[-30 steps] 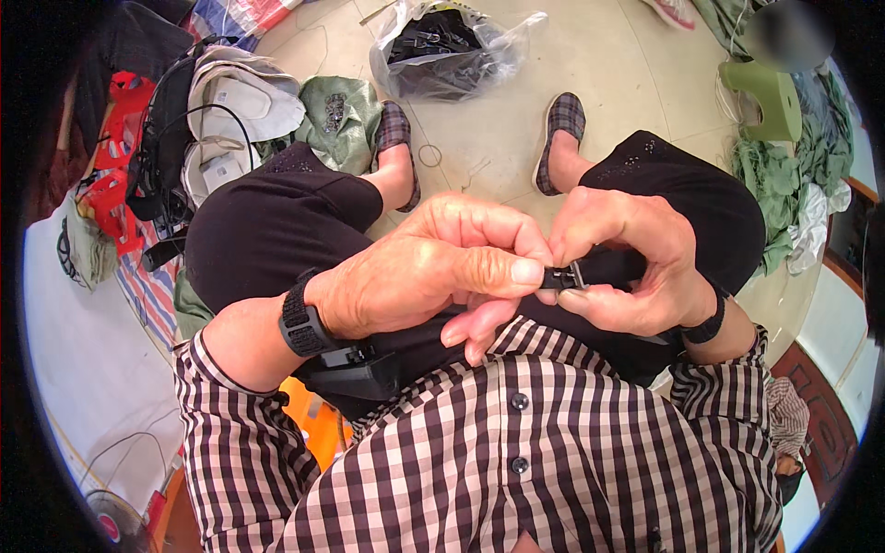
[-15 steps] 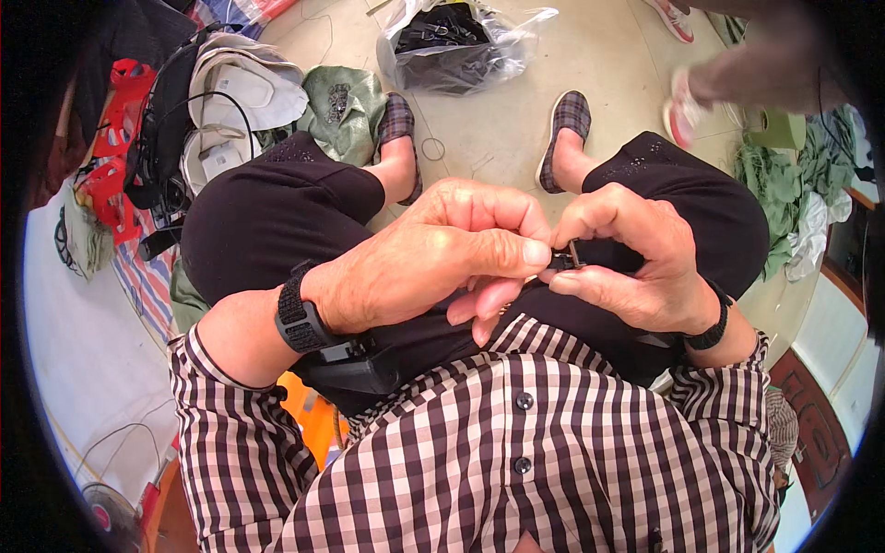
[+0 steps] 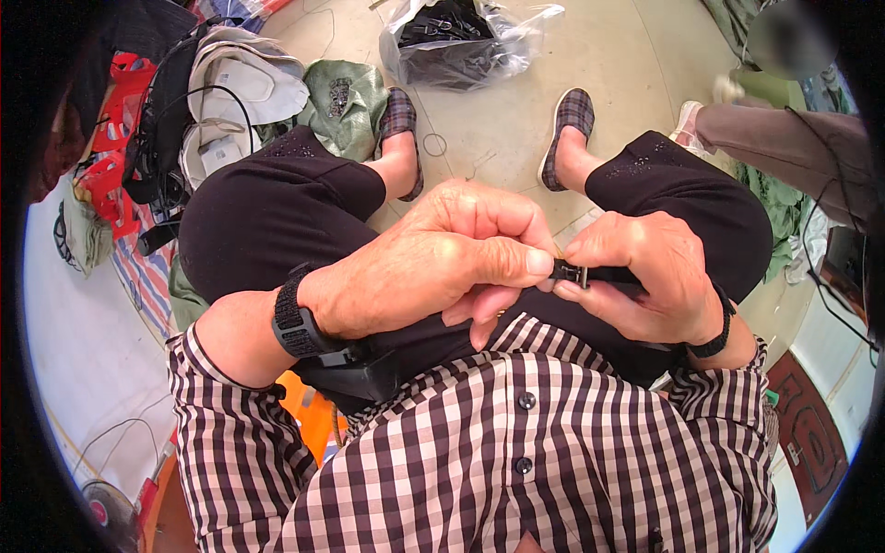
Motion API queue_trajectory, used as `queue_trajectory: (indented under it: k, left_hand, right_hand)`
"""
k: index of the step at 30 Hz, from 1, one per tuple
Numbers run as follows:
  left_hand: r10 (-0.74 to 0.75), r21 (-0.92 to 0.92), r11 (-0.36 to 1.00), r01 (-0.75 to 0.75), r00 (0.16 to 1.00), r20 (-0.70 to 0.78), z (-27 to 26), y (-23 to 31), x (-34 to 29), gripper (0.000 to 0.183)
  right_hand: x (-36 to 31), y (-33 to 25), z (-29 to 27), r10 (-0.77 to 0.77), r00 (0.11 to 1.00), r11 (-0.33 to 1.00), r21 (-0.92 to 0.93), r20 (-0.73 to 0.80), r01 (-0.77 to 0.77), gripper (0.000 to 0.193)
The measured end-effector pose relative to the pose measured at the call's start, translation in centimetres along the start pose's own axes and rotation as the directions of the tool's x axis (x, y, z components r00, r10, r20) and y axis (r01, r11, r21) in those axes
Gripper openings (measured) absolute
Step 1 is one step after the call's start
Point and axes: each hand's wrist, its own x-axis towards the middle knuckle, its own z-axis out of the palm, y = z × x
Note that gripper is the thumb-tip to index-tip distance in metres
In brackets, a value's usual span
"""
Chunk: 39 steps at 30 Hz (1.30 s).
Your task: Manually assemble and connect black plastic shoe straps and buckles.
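Head view, left hand [image 3: 429,267] pinching a small black fitting [image 3: 569,272] between thumb and forefinger, right hand [image 3: 650,276] closed on its other end by fingertips, black trousers [image 3: 277,217] beneath the grip, white padded pieces [image 3: 241,78] beyond it leftward, small markings unreadable.

Sm blk pc [image 3: 567,272] w/ metal bar [image 3: 584,277]

No words or numbers can be read. At the upper left of the frame, 1 small white label [image 3: 219,152] on a pale curved piece [image 3: 241,64] is too small to decipher.
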Motion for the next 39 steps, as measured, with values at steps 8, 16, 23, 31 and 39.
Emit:
queue_trajectory:
  k: [8, 16, 23, 31, 39]
  left_hand:
    - [-0.033, -0.042, 0.999, 0.034, 0.999, 0.007, 0.0, 0.1, -0.2, 0.020]
    - [-0.040, -0.027, 0.999, 0.040, 0.999, 0.007, -0.1, 0.0, -0.1, 0.020]
    - [-0.028, 0.111, 0.993, 0.029, 1.000, -0.011, 0.1, 0.6, 0.1, 0.017]
    - [-0.092, 0.174, 0.979, 0.110, 0.990, -0.111, 0.5, 0.6, 0.4, 0.010]
    - [-0.014, 0.163, 0.986, 0.035, 0.991, -0.130, 0.4, -0.2, 0.4, 0.007]
  right_hand:
    - [0.1, 0.4, 0.1, -0.088, 0.996, 0.996, 0.000, 0.003, 0.088, 0.027]
    - [0.1, 0.5, -0.3, -0.047, 0.997, 0.999, 0.029, 0.059, 0.045, 0.027]
    - [0.3, -0.1, -0.6, 0.046, 0.994, 0.998, 0.042, 0.102, -0.051, 0.024]
    - [0.0, 0.2, -0.1, -0.001, 0.996, 1.000, -0.019, 0.093, 0.003, 0.023]
    - [0.4, -0.7, -0.2, 0.111, 0.982, 0.994, -0.002, 0.152, -0.112, 0.023]
